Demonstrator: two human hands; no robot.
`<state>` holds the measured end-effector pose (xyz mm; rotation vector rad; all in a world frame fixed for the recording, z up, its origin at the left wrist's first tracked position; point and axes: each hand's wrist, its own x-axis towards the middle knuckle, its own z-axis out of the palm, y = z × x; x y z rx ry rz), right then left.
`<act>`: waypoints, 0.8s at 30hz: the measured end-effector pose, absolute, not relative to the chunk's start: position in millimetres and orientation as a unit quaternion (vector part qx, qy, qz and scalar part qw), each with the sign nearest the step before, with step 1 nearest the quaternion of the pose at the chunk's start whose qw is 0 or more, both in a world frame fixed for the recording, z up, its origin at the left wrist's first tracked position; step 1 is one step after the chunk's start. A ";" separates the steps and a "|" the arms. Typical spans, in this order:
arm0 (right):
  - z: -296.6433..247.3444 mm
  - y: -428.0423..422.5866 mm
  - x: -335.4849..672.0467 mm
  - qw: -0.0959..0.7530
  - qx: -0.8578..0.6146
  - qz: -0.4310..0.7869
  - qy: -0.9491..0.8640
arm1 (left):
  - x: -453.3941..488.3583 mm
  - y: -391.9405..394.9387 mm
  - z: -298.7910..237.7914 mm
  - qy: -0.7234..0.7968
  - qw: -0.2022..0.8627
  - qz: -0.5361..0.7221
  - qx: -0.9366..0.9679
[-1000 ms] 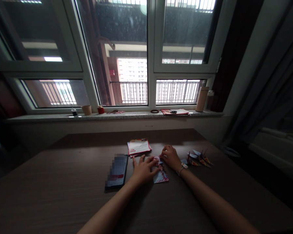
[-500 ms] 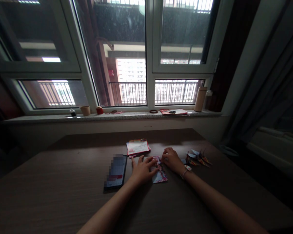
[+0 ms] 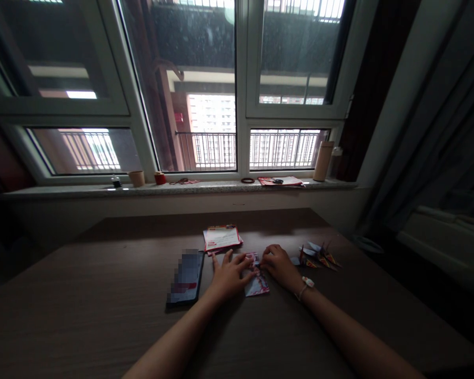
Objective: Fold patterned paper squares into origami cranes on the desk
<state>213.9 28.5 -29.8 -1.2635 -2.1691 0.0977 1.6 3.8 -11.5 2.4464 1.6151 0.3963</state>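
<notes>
A small pink-and-white printed paper [image 3: 257, 286] lies flat on the table. My left hand [image 3: 229, 275] rests on its left part with fingers spread, holding it down from above. At the paper's right edge is my right hand [image 3: 279, 266], its fingers curled together and touching that edge. The fingertips are partly hidden. A bracelet [image 3: 308, 282] circles my right wrist. Just beyond my left fingers sits a stack of red-bordered paper sheets [image 3: 222, 238]. To the left of that hand lies a phone [image 3: 186, 279].
Several folded pointed paper pieces [image 3: 320, 258] lie right of my right hand on the brown table [image 3: 102, 295]. Along the windowsill [image 3: 205, 188] stand a paper cup [image 3: 136, 179], a red spool [image 3: 160, 178], scissors [image 3: 278, 181] on papers and a tan flask [image 3: 323, 161].
My right hand has slid slightly down along the paper's right edge, toward me. My left hand stays in place on the paper. The view has shifted a little.
</notes>
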 end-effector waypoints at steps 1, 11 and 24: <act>-29.8 28.1 213.1 0.309 -0.479 0.036 -0.821 | 1.2 3.7 -11.5 0.542 0.092 0.132 0.825; -13.1 20.3 217.8 0.257 -0.488 0.074 -0.831 | 0.3 2.9 -6.1 0.547 0.093 0.105 0.825; -18.7 16.8 215.7 0.277 -0.460 0.065 -0.841 | 2.3 3.3 -8.0 0.558 0.056 0.137 0.816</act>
